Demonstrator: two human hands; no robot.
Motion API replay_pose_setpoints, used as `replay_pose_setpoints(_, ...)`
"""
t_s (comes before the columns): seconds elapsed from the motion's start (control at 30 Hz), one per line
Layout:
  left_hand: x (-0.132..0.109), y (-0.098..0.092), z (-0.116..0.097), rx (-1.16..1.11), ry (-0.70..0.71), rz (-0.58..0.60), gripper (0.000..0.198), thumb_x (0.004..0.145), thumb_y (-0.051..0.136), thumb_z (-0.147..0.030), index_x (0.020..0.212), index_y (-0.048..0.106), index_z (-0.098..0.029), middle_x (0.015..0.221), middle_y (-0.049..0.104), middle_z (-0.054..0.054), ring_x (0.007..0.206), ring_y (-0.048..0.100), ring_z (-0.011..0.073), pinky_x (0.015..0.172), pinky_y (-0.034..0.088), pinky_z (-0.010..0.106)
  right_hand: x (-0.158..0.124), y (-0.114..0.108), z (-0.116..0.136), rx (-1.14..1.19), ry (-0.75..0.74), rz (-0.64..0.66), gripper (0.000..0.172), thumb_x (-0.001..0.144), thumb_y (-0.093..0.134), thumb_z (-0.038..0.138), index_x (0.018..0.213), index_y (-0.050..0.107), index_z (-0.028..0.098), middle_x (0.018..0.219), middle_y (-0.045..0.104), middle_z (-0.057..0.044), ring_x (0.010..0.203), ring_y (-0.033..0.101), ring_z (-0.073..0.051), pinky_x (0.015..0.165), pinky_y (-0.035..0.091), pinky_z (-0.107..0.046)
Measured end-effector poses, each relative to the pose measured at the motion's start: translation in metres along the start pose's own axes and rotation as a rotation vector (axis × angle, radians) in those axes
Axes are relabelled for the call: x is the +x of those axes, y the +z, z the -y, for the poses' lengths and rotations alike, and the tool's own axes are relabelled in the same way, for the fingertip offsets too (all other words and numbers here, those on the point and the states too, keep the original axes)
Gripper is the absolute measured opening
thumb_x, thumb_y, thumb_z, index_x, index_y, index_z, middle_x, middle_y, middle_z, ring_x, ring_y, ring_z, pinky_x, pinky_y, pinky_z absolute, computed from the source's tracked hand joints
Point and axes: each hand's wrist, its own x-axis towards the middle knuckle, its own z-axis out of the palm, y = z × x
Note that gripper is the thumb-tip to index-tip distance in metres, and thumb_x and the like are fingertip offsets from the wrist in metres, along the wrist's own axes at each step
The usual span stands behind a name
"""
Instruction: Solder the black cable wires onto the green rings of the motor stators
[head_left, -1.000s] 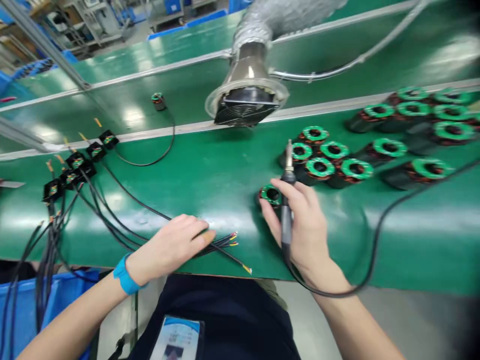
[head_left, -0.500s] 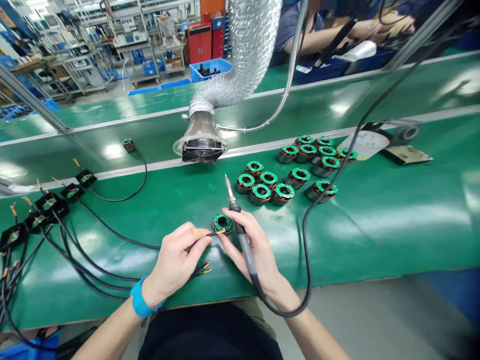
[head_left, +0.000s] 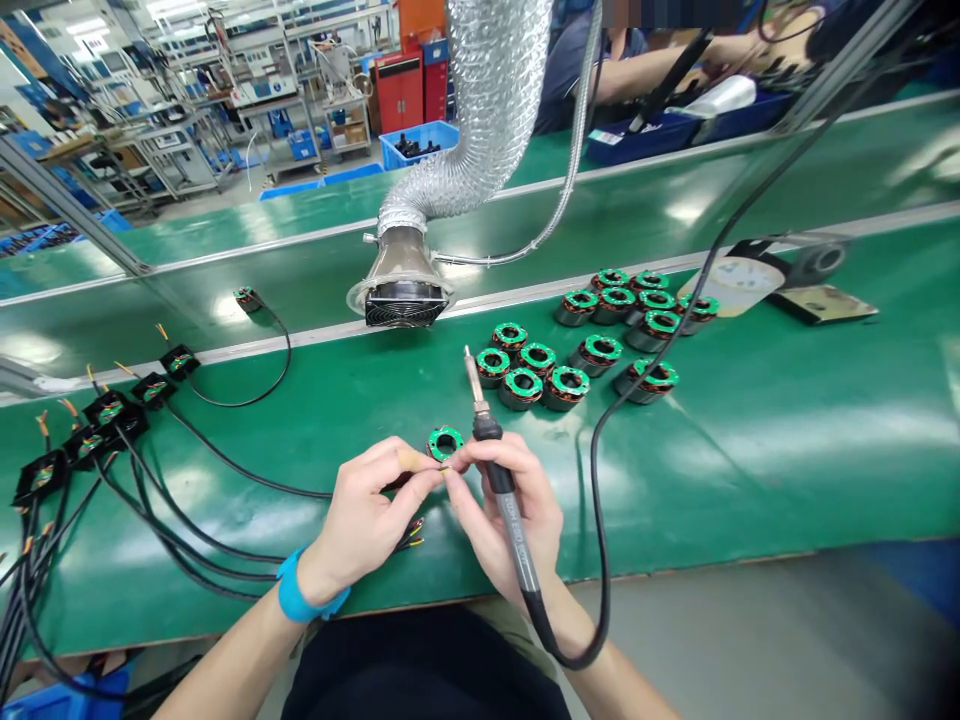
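My left hand [head_left: 379, 505] is closed, its thumb and fingertips pinching the thin coloured wires [head_left: 444, 470] at a cable end. The tips of my right hand [head_left: 540, 500] meet them there and touch the same spot. Across that right hand lies a soldering iron [head_left: 513, 525], held with its metal tip pointing up and away from me. Just behind the fingertips a motor stator [head_left: 445, 431] with a green ring-shaped board stands on the bench. Other stripped cable ends [head_left: 412, 534] stick out beneath my left hand.
Several more stators [head_left: 568, 385] stand to the right, near a soldering iron stand [head_left: 810, 275]. Black cables [head_left: 217, 455] run left to black pieces with wires [head_left: 109, 408]. A fume extractor [head_left: 405, 290] hangs over the bench. Across the partition, a co-worker's arm [head_left: 645, 80] reaches over blue bins.
My right hand's fingers have closed in on the wire end beside my left fingertips. The soldering iron has shifted slightly right with that hand.
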Motion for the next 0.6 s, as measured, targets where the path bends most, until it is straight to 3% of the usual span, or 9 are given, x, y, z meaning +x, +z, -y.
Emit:
replay_pose_setpoints(0.1, 0.002, 0.002, 0.0, -0.219, -0.251, 0.05, 0.022, 0.097, 0.074, -0.032, 0.083, 0.076, -0.014, 0.076, 0.07, 0.002, 0.053, 0.061, 0.0078, 0.052, 0.05, 0.019, -0.006, 0.009, 0.001, -0.002, 0.008, -0.098, 0.031, 0.094, 0.069, 0.004, 0.114, 0.062, 0.026, 0.095, 0.061, 0.0, 0.091, 0.063, -0.018, 0.084, 0.054, -0.036)
replay_pose_setpoints(0.23, 0.005, 0.004, 0.001, -0.482, -0.503, 0.057, 0.038, 0.085, 0.085, -0.048, 0.083, 0.074, -0.012, 0.065, 0.067, 0.001, 0.045, 0.058, 0.0074, 0.046, 0.048, 0.018, -0.016, 0.027, 0.001, -0.017, -0.047, -0.271, 0.032, 0.092, 0.069, 0.0, 0.108, 0.059, 0.026, 0.095, 0.058, 0.001, 0.085, 0.064, -0.017, 0.081, 0.056, -0.038)
replay_pose_setpoints(0.47, 0.006, 0.006, 0.005, -0.614, -0.614, -0.034, 0.044, 0.072, 0.096, -0.048, 0.081, 0.074, -0.011, 0.063, 0.065, 0.0, 0.045, 0.051, 0.0045, 0.043, 0.04, 0.015, -0.028, 0.038, 0.003, -0.158, -0.085, -0.339, 0.029, 0.093, 0.069, 0.0, 0.103, 0.057, 0.025, 0.094, 0.063, 0.0, 0.086, 0.066, -0.018, 0.081, 0.059, -0.04)
replay_pose_setpoints(0.6, 0.003, 0.002, 0.005, -0.653, -0.604, -0.001, 0.04, 0.073, 0.095, -0.044, 0.084, 0.074, -0.012, 0.066, 0.064, -0.001, 0.05, 0.049, 0.0039, 0.048, 0.04, 0.015, -0.031, 0.032, 0.004, -0.126, -0.123, -0.272, 0.035, 0.091, 0.068, -0.005, 0.108, 0.058, 0.024, 0.097, 0.064, 0.0, 0.088, 0.069, -0.017, 0.081, 0.06, -0.036)
